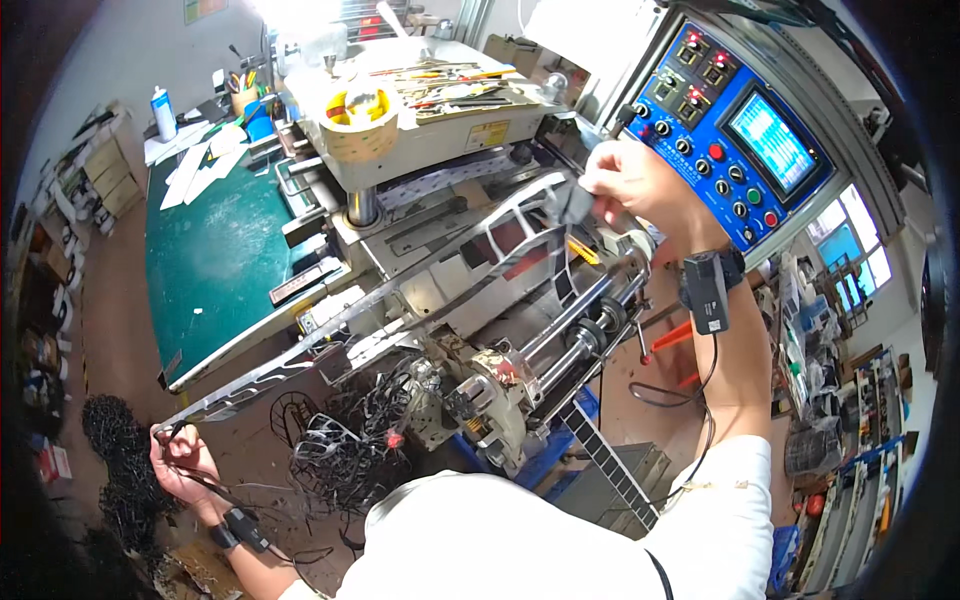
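A long, thin strip with cut-out openings [285, 368], grey and black, stretches slantwise across the front of a press-like machine. Its lower left end is in my left hand [188, 468], whose fingers are closed on it. At the upper right, my right hand [630, 185] is closed in a pinch on the strip's other end, beside a dark grey piece [568, 203] blurred by motion. Under the strip lie the machine's metal bed [455, 300] and steel rollers [575, 340]. Both wrists wear small black devices with cables.
A blue control panel [735, 135] with buttons and a lit screen stands at the right. Tools and a yellow tape roll [358, 108] rest on the machine top. To the left is a green table [215, 260]. Tangled black scrap [350, 465] lies below; another strip [610, 465] hangs from the rollers.
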The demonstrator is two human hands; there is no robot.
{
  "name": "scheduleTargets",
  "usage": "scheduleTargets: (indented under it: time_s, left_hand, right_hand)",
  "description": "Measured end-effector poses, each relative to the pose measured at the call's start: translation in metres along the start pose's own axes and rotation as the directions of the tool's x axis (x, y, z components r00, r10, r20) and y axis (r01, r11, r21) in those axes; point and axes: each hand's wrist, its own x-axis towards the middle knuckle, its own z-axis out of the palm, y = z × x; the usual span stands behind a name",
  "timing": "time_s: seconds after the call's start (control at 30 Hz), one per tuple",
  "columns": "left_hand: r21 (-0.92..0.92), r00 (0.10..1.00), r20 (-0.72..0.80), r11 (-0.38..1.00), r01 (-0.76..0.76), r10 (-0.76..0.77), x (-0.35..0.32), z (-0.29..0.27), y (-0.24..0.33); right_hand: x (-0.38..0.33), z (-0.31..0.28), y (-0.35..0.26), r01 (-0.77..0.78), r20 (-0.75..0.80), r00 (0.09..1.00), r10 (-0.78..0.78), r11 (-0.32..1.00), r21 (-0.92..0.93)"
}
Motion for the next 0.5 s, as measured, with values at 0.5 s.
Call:
scheduleTargets:
  time_s: [0.5]
  left_hand:
    - [0.094, 0.988, -0.105, 0.988, 0.122, -0.112, -0.088, 0.018, 0.019]
  right_hand:
    - [0.059, 0.099, 0.060, 0.130, -0.088, 0.986, -0.145, 0.980, -0.153]
